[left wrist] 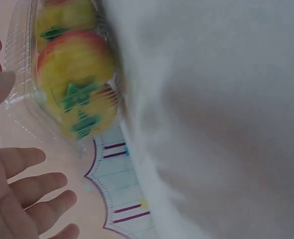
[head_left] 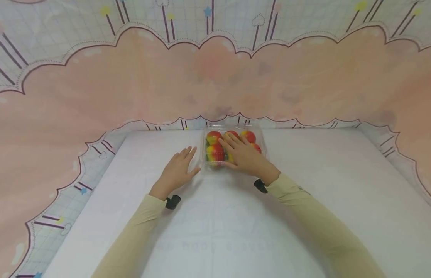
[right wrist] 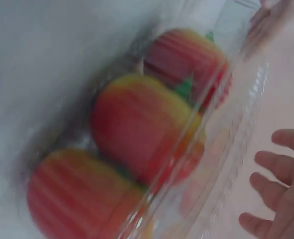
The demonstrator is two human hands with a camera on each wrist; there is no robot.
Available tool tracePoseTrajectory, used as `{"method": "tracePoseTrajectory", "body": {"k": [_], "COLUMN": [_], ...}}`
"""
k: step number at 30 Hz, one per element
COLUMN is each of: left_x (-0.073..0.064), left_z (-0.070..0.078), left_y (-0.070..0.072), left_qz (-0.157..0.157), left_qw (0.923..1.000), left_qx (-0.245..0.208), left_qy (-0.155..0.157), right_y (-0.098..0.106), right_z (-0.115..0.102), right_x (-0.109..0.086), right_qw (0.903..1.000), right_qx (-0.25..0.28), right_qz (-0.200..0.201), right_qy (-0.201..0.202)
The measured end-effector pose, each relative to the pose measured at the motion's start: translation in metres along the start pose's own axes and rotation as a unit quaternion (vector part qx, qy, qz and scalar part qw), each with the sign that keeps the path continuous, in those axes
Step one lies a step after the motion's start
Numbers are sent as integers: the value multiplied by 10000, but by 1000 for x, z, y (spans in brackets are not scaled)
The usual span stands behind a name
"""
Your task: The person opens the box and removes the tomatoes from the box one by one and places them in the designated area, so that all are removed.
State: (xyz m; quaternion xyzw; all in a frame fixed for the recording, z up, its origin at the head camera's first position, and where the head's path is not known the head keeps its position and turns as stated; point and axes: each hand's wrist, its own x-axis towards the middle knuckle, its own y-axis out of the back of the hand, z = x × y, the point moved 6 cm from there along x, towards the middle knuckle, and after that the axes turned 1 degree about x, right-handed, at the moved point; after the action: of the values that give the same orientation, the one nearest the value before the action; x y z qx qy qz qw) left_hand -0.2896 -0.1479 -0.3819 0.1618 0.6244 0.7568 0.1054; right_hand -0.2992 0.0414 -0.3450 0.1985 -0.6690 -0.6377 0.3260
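Observation:
A clear plastic box [head_left: 203, 151] stands at the far side of the white table, with several red-and-yellow round fruits [head_left: 215, 151] inside. Green star-shaped leaf tops show on the fruits [left wrist: 77, 64] in the left wrist view. My right hand [head_left: 248, 156] is over the box with its fingers extended, covering part of the fruit; whether it touches the lid I cannot tell. To the left of the box is my left hand [head_left: 177, 170], fingers extended and thumb apart, holding nothing. In the right wrist view the fruits [right wrist: 147, 127] are blurred behind the clear plastic.
The white tabletop [head_left: 212, 224] stretches around the box and toward me. A peach-coloured cloth [head_left: 215, 85] with a cloud-like printed border hangs behind the table and along its sides. Dark wrist cameras [head_left: 173, 202] sit under both wrists.

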Motion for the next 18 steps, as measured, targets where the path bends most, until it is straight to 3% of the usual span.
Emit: {"method": "tracePoseTrajectory", "body": {"k": [5,9,14,18], "left_x": [0,1,4,7], "left_z": [-13,-23,-28,-29], "left_y": [-8,-13,-18,-24], "left_qz": [-73,-145,-117,-158], "left_qw": [9955,9837,9650,9395], "left_qx": [-938,-1757,-2604,-3415], "left_qy": [146,363,279,216], "right_y": [-3,-8,-14,-18], "right_z": [-20,-32,-39,-42], "right_x": [12,21,32,38], "right_qw": [9983,9951,9914,9899], "right_qx": [28,-190,-404,-429], "right_qz": [54,-15,-66,-62], "right_qy": [582,974,1241,1353]}}
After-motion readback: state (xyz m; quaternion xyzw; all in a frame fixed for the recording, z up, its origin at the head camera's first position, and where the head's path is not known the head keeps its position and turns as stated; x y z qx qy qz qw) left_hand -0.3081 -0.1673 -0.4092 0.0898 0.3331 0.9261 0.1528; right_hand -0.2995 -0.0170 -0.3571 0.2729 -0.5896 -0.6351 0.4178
